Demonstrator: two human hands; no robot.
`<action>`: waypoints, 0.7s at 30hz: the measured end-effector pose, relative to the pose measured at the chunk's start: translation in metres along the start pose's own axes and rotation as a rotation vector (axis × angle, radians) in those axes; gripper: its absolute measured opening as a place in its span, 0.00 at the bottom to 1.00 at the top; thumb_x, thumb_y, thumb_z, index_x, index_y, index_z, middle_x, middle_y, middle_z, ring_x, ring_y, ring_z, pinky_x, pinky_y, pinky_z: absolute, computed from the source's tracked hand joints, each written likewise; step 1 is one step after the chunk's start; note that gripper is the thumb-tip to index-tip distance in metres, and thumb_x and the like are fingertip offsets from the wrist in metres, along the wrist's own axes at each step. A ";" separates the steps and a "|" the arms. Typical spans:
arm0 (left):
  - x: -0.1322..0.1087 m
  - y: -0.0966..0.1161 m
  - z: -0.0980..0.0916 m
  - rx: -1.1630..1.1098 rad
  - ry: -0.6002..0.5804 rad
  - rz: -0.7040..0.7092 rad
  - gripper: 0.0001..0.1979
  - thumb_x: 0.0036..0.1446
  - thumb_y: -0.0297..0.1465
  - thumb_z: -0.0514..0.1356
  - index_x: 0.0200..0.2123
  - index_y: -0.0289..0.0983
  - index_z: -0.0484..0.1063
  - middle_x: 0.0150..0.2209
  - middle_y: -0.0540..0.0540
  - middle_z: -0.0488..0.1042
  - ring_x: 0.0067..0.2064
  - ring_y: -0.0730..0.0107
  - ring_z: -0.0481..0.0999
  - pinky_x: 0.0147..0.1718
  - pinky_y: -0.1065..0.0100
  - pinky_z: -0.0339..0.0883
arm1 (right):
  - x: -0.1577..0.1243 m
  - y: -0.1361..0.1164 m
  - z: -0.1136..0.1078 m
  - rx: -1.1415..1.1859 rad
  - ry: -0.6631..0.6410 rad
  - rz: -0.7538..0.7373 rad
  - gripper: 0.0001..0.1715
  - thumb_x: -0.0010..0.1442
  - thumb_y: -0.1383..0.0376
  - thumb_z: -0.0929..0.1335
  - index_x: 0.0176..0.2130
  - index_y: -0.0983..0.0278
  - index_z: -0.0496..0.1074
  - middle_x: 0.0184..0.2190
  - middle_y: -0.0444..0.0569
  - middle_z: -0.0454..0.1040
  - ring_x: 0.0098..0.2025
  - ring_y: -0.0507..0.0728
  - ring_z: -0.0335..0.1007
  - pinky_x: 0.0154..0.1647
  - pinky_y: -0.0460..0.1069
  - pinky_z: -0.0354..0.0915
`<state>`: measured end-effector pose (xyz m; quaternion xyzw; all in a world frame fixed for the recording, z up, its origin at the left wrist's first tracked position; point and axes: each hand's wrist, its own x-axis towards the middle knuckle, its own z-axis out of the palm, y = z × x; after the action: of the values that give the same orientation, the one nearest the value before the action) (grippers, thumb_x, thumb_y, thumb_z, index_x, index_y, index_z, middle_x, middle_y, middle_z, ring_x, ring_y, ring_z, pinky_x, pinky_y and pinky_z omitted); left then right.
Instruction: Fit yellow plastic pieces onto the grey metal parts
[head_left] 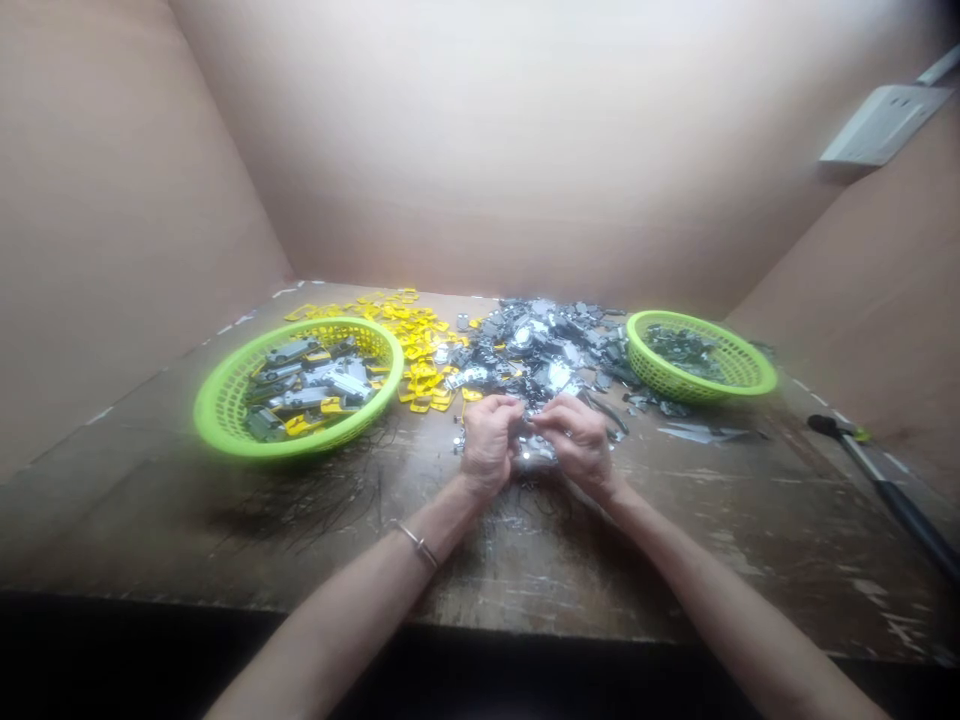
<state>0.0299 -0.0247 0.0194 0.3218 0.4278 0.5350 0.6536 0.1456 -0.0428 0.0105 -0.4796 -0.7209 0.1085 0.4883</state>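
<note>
My left hand and my right hand are close together over the middle of the table, fingertips almost meeting. Both are closed in a pinch. Whatever they hold is too small and blurred to name. Just beyond them spreads a heap of small grey and shiny metal pieces, some lying right under the fingers. Left of that heap lie many yellow ring-like plastic pieces, a few mixed in with the grey ones.
A green basket at left holds grey and yellow pieces. At right, another green basket contains small dark pieces. A black-handled rod lies near the right wall. A white socket box is mounted above. Dark thin wires lie left of my hands.
</note>
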 end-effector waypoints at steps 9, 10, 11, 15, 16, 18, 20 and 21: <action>0.002 0.000 0.001 -0.054 -0.056 0.064 0.06 0.37 0.29 0.58 0.21 0.31 0.66 0.16 0.52 0.63 0.17 0.80 0.62 0.15 0.77 0.52 | -0.001 -0.001 0.001 -0.060 -0.022 -0.030 0.06 0.51 0.70 0.61 0.30 0.65 0.67 0.28 0.47 0.68 0.31 0.51 0.64 0.33 0.46 0.60; 0.002 0.000 0.001 -0.052 -0.066 0.060 0.06 0.37 0.29 0.57 0.21 0.31 0.66 0.16 0.52 0.63 0.17 0.80 0.62 0.15 0.77 0.52 | -0.001 -0.002 0.000 -0.056 -0.037 0.001 0.07 0.51 0.70 0.61 0.30 0.65 0.67 0.26 0.47 0.69 0.29 0.51 0.65 0.32 0.45 0.61; 0.001 0.000 0.001 -0.051 -0.077 0.052 0.07 0.38 0.29 0.57 0.22 0.31 0.66 0.16 0.51 0.64 0.17 0.80 0.62 0.14 0.77 0.51 | 0.000 -0.003 -0.001 -0.050 -0.048 0.038 0.06 0.51 0.69 0.61 0.30 0.65 0.67 0.25 0.46 0.69 0.27 0.50 0.65 0.30 0.44 0.61; 0.001 -0.001 0.001 -0.058 -0.171 -0.069 0.11 0.41 0.34 0.56 0.29 0.33 0.66 0.16 0.51 0.63 0.14 0.80 0.61 0.11 0.78 0.46 | 0.003 -0.003 -0.005 -0.059 -0.010 0.110 0.04 0.48 0.69 0.63 0.29 0.66 0.67 0.24 0.45 0.69 0.26 0.50 0.65 0.28 0.44 0.61; 0.001 -0.001 0.001 -0.060 -0.207 -0.113 0.13 0.42 0.35 0.56 0.31 0.34 0.65 0.16 0.52 0.63 0.13 0.81 0.59 0.10 0.78 0.44 | 0.004 -0.002 -0.006 -0.079 0.003 0.100 0.04 0.47 0.69 0.64 0.28 0.66 0.67 0.24 0.45 0.69 0.26 0.50 0.65 0.28 0.44 0.61; 0.002 -0.003 0.000 -0.062 -0.269 -0.183 0.13 0.43 0.37 0.55 0.32 0.35 0.63 0.15 0.52 0.62 0.12 0.81 0.57 0.09 0.78 0.42 | 0.004 0.001 -0.007 -0.123 0.016 0.055 0.04 0.47 0.70 0.64 0.27 0.66 0.68 0.24 0.46 0.70 0.27 0.50 0.65 0.30 0.44 0.61; 0.003 -0.004 -0.001 -0.062 -0.278 -0.211 0.11 0.44 0.37 0.54 0.30 0.35 0.62 0.16 0.52 0.62 0.12 0.82 0.56 0.09 0.79 0.42 | 0.004 0.003 -0.008 -0.149 0.009 -0.013 0.06 0.48 0.71 0.63 0.28 0.65 0.69 0.25 0.46 0.71 0.28 0.50 0.65 0.31 0.44 0.61; 0.004 -0.005 -0.002 -0.058 -0.268 -0.215 0.10 0.44 0.36 0.54 0.28 0.35 0.61 0.16 0.52 0.62 0.12 0.82 0.56 0.09 0.79 0.42 | 0.003 0.004 -0.009 -0.157 0.002 -0.054 0.07 0.49 0.72 0.62 0.29 0.65 0.69 0.26 0.46 0.71 0.28 0.50 0.66 0.31 0.45 0.61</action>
<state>0.0305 -0.0222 0.0135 0.3235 0.3531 0.4266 0.7672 0.1546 -0.0408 0.0143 -0.4971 -0.7393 0.0379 0.4526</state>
